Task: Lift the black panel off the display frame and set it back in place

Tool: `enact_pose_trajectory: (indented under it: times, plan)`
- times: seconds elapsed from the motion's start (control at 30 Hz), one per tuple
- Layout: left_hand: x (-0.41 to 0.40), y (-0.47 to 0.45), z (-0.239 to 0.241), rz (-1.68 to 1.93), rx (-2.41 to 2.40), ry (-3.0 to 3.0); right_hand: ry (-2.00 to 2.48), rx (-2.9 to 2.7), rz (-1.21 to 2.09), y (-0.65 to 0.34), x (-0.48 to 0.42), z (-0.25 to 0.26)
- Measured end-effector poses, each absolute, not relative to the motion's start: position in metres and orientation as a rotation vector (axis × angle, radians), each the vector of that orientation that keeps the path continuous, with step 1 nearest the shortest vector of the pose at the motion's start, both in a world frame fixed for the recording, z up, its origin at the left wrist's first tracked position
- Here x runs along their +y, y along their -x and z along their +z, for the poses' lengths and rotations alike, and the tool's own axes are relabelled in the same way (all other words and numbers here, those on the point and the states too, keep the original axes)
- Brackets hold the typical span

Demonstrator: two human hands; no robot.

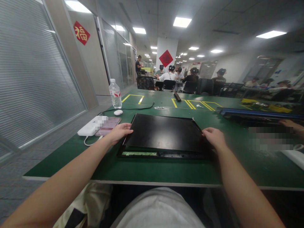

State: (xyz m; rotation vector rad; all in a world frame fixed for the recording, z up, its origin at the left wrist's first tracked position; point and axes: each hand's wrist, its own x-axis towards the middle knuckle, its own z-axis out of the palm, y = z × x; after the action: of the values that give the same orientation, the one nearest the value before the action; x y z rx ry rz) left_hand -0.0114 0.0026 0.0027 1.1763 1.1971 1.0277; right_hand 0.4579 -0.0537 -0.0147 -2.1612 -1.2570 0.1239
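A flat black screen panel (163, 131) lies over a black frame (182, 154) on the green table, its near edge standing a little off the frame. Along the frame's near side a narrow green circuit board (139, 154) shows. My left hand (121, 132) pinches the panel's left edge, thumb on top. At the right edge, my right hand (213, 136) is closed on the panel, with its thumb and forefinger at the rim. What lies under the panel is hidden.
Left stand a water bottle (115, 95), a white power bank (91, 126), a phone (108, 126) and a white earbud case (118, 112). A black cable (135, 108) crosses behind. To the right, another person's hand (291, 125) is beside a dark blue-edged panel (256, 115).
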Motion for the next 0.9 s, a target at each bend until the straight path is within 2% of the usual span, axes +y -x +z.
enact_pose_trajectory:
  times: [0.57,0.9]
  plan:
    - [0.0038,0.0122,0.0031,1.139,1.143,-1.202,2.121,-1.231,0.180,-0.4573,-0.0542,-0.0117]
    - [0.0005,0.0131,0.0056,1.083,1.374,-1.509,2.037,-1.133,0.299,-0.4622,-0.0511,-0.0167]
